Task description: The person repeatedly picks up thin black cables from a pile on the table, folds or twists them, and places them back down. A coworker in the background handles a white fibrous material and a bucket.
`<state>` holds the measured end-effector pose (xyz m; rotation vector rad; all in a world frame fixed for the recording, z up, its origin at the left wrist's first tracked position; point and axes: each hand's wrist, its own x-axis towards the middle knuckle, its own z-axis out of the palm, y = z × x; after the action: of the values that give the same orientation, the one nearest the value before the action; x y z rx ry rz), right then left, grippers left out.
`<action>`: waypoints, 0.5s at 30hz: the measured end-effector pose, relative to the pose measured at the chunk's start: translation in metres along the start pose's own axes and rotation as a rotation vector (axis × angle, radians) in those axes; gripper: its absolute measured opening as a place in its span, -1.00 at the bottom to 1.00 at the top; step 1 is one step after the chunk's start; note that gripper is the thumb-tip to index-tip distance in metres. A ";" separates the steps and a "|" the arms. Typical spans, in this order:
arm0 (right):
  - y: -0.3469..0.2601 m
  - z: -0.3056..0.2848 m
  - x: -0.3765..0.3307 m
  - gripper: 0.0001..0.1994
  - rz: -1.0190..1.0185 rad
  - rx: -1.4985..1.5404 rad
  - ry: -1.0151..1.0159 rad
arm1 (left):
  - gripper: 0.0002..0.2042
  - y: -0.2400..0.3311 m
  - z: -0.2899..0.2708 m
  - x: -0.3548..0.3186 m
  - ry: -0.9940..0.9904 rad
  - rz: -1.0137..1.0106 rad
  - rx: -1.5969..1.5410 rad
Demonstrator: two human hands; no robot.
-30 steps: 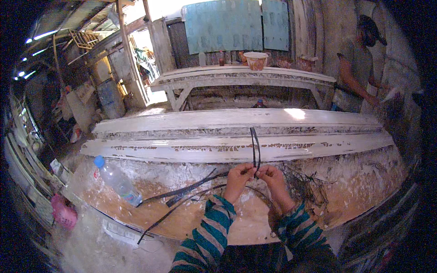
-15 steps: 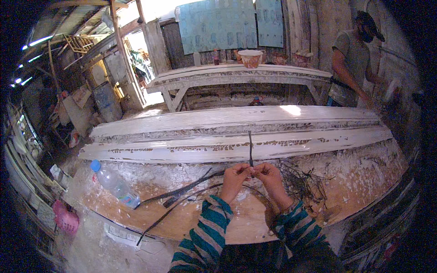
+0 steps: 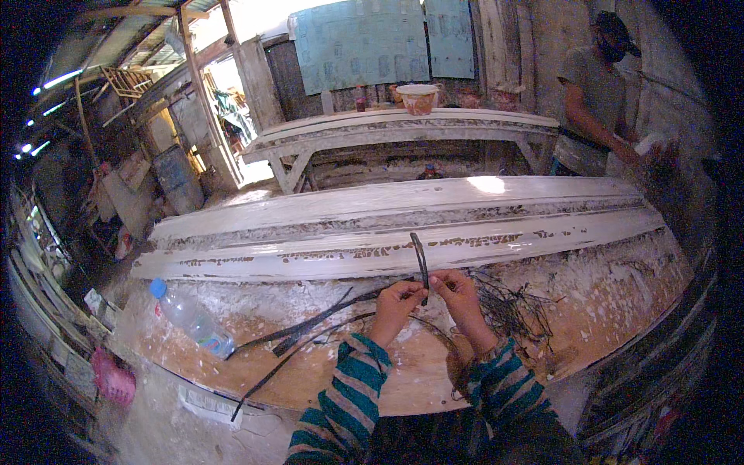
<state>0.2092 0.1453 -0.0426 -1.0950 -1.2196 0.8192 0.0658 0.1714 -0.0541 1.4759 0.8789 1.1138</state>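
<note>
A person's two bare hands, in sleeves striped teal and grey, meet above a wooden bench [image 3: 387, 380] spattered with white. The fingers of the left hand [image 3: 397, 304] pinch a narrow black strip [image 3: 419, 256] near its lower end. The fingertips of the right hand [image 3: 463, 302] are drawn together close against the strip's right side; whether they grip it too, I cannot tell. The strip rises from the fingers, leaning slightly left at the top, in front of a long white-coated board [image 3: 310, 267] lying just beyond them. A second white board [image 3: 333, 211] lies parallel, farther away.

To the left of the fingers, long black strips [image 3: 318, 322] fan out across the bench, reaching toward a clear bottle [image 3: 190, 318] with a blue cap, which lies tilted well to the left. Just right of the fingers sits a tangle of thin dark strands [image 3: 519, 314]. Far beyond the fingers, a bucket [image 3: 418, 101] stands on a back table [image 3: 465, 133], and another person [image 3: 597, 93] in a dark cap stands far to the right.
</note>
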 end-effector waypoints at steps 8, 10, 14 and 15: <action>0.009 -0.001 0.002 -0.83 -0.028 0.065 -0.066 | -0.80 0.004 -0.003 0.000 0.042 -0.016 -0.046; 0.010 -0.001 0.003 -0.82 -0.054 0.024 -0.076 | -0.79 0.005 -0.005 0.000 0.079 -0.049 -0.050; 0.013 -0.001 0.003 -0.83 -0.057 -0.052 -0.086 | -0.80 0.005 -0.009 0.002 0.135 -0.058 -0.190; 0.014 -0.001 0.003 -0.83 -0.039 -0.068 -0.081 | -0.81 0.005 -0.010 0.003 0.139 -0.049 -0.193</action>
<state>0.2114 0.1521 -0.0545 -1.0987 -1.3411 0.8040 0.0569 0.1763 -0.0484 1.2243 0.8729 1.2400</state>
